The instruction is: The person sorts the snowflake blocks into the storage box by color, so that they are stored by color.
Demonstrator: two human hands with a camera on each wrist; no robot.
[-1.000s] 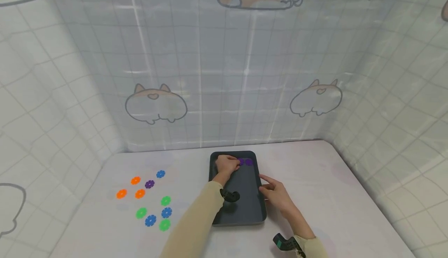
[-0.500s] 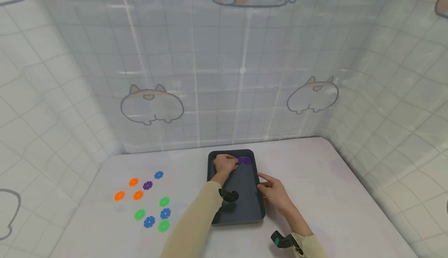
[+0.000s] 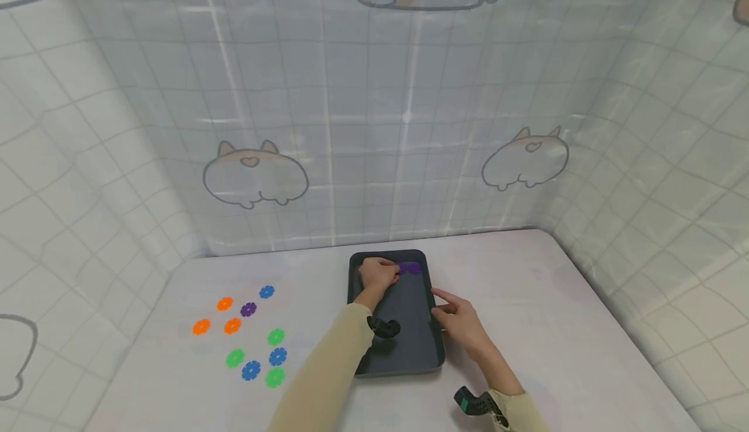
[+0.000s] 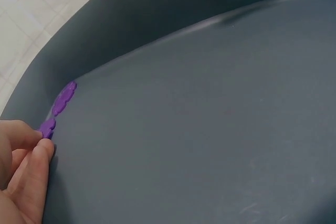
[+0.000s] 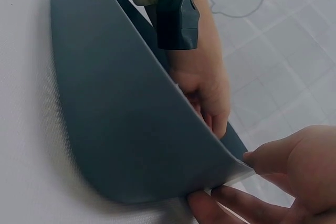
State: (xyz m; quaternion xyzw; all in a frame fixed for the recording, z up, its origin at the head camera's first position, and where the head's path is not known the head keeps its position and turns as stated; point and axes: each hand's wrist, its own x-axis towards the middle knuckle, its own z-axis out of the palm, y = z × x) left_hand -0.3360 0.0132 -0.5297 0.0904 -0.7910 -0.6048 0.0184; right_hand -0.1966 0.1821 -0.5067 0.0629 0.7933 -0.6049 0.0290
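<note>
A dark grey tray (image 3: pixel 404 328) lies on the table, with two purple flower-shaped discs along its far edge. The left hand (image 3: pixel 377 274) reaches inside the tray's far end. In the left wrist view its thumb and fingertips pinch the nearer purple disc (image 4: pixel 48 128), partly covering it; the other purple disc (image 4: pixel 64 98) lies beside it near the corner. At the tray's right side is the right hand (image 3: pixel 462 323). The right wrist view shows the right hand (image 5: pixel 283 182) with its thumb on the rim and fingers beneath, gripping the tray wall (image 5: pixel 131 114).
Left of the tray, loose discs lie on the table (image 3: pixel 503 276): several orange (image 3: pixel 201 326), green (image 3: pixel 235 358) and blue (image 3: pixel 251 371), and one purple (image 3: pixel 248 309). A patterned curtain (image 3: pixel 374 126) stands behind and at both sides.
</note>
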